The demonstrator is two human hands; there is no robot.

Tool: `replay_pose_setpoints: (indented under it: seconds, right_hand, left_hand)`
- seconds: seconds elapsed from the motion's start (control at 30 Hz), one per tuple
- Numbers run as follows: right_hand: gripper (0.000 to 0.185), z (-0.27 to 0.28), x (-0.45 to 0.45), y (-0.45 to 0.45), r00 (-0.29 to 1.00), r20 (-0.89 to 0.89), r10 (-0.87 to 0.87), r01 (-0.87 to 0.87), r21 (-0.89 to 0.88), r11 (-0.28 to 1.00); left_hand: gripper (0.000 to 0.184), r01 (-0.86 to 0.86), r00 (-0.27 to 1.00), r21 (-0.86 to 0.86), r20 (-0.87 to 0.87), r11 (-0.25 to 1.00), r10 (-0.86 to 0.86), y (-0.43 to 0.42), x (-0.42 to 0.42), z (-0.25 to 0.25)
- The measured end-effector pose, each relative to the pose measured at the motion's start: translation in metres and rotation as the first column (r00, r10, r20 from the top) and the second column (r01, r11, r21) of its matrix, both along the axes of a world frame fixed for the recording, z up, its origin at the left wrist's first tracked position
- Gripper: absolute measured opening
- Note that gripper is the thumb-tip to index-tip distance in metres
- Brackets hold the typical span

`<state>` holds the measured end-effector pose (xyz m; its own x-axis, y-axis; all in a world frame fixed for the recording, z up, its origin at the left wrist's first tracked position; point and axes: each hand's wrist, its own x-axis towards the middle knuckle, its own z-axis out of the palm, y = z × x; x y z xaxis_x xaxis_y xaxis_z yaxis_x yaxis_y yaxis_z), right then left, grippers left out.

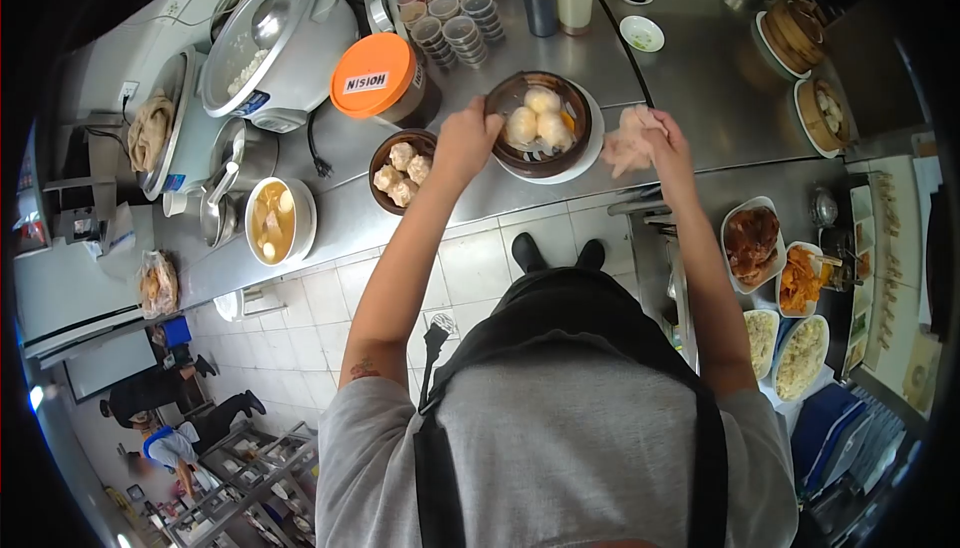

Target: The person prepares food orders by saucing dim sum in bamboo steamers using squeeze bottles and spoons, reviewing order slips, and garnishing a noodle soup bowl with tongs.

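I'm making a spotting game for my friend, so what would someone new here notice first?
Probably the bright orange lid marked HOISIN, left of the dark round steamer. Next, the plump pale dumplings in that steamer, whose rim the left hand grips. Then maybe the shiny reddish-brown food in a white dish, over on the right.

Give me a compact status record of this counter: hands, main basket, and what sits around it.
left hand: gripping rim of dark round basket
right hand: holding pale crumpled sheet, material unclear
basket contents: pale dumplings
beneath basket: white plate
left of basket: smaller dumpling basket
farther left: soup bowl
nearby tub: orange lid, labelled HOISIN
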<state>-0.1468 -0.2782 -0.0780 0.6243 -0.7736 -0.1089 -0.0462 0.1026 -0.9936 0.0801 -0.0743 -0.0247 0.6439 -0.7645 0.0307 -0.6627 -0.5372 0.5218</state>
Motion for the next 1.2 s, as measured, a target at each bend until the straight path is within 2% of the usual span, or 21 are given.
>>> replay_pose_setpoints:
  seconds: [0.13,0.2,0.3,0.5,0.6,0.67,0.77,0.8,0.87,0.9,0.97,1.0,1.03,1.07,1.13,1.17,1.2]
  right_hand:
    - [0.030,0.003,0.038,-0.028,0.986,-0.120,0.118,-0.144,-0.242,0.959]
    - [0.030,-0.004,0.069,-0.040,0.965,-0.192,0.179,-0.253,-0.490,0.834]
    - [0.030,-0.003,0.094,-0.032,0.866,-0.439,0.240,-0.439,-0.436,0.786]
    - [0.029,0.017,0.054,0.005,0.885,-0.445,0.137,-0.374,-0.504,0.778]
    - [0.030,0.012,0.027,0.041,0.898,-0.439,0.016,-0.276,-0.536,0.798]
    - [0.031,0.008,-0.001,0.051,0.887,-0.415,0.204,-0.373,-0.384,0.845]
    - [0.031,-0.011,-0.049,0.055,0.717,-0.657,0.234,-0.638,-0.483,0.600]
    - [0.030,-0.010,-0.059,0.047,0.754,-0.629,0.190,-0.570,-0.482,0.665]
    - [0.029,-0.006,-0.074,0.030,0.809,-0.578,0.103,-0.428,-0.461,0.777]
    - [0.029,-0.009,-0.076,0.022,0.874,-0.480,0.066,-0.325,-0.478,0.816]
    - [0.029,-0.013,-0.076,0.011,0.963,-0.269,-0.037,-0.099,-0.474,0.875]
    - [0.029,-0.004,-0.071,0.016,0.956,-0.284,-0.068,-0.081,-0.482,0.873]
    - [0.030,0.013,-0.060,0.026,0.949,-0.300,-0.097,-0.066,-0.489,0.870]
    - [0.030,0.023,-0.051,0.035,0.942,-0.313,-0.122,-0.053,-0.498,0.866]
    - [0.030,0.018,-0.039,0.049,0.952,-0.302,-0.042,-0.134,-0.539,0.831]
    - [0.029,0.015,-0.031,0.057,0.955,-0.296,0.009,-0.180,-0.557,0.811]
    - [0.030,0.013,-0.022,0.064,0.960,-0.275,0.060,-0.217,-0.591,0.777]
  left_hand:
    - [0.037,0.034,0.999,-0.024,-0.005,0.999,-0.034,-0.011,-0.005,-0.034]
    - [0.035,0.067,0.998,-0.005,0.004,0.998,-0.067,-0.018,-0.004,-0.041]
    - [0.035,0.034,0.999,0.022,0.028,0.999,-0.035,-0.026,0.000,-0.052]
    - [0.035,-0.076,0.997,0.039,0.009,0.996,0.076,-0.027,-0.006,-0.058]
    - [0.036,-0.102,0.995,0.055,0.008,0.993,0.101,-0.029,-0.008,-0.056]
    - [0.039,-0.094,0.996,0.041,-0.005,0.995,0.095,-0.029,-0.007,-0.056]
    - [0.042,-0.088,0.996,0.077,-0.002,0.993,0.089,-0.022,-0.008,-0.054]
    - [0.043,-0.088,0.996,0.095,0.003,0.992,0.088,-0.021,-0.009,-0.050]
    - [0.042,-0.178,0.984,0.112,0.029,0.978,0.176,-0.004,-0.019,-0.013]
    - [0.041,-0.221,0.975,0.125,0.045,0.967,0.217,0.011,-0.024,0.001]
    - [0.035,-0.254,0.960,-0.301,0.040,0.919,0.278,0.051,-0.018,0.003]
    - [0.033,-0.424,0.904,-0.252,-0.056,0.870,0.424,0.072,-0.021,0.015]
    - [0.031,-0.521,0.846,-0.375,-0.102,0.767,0.524,0.095,-0.015,0.005]
    - [0.029,-0.620,0.760,-0.367,-0.063,0.693,0.647,0.113,-0.013,0.008]
    - [0.032,-0.608,0.684,-0.375,0.200,0.700,0.701,0.156,0.002,-0.026]
    - [0.034,-0.663,0.719,-0.274,0.030,0.697,0.695,0.177,0.011,-0.051]
    - [0.038,-0.697,0.717,-0.165,-0.145,0.697,0.682,0.186,0.014,-0.050]
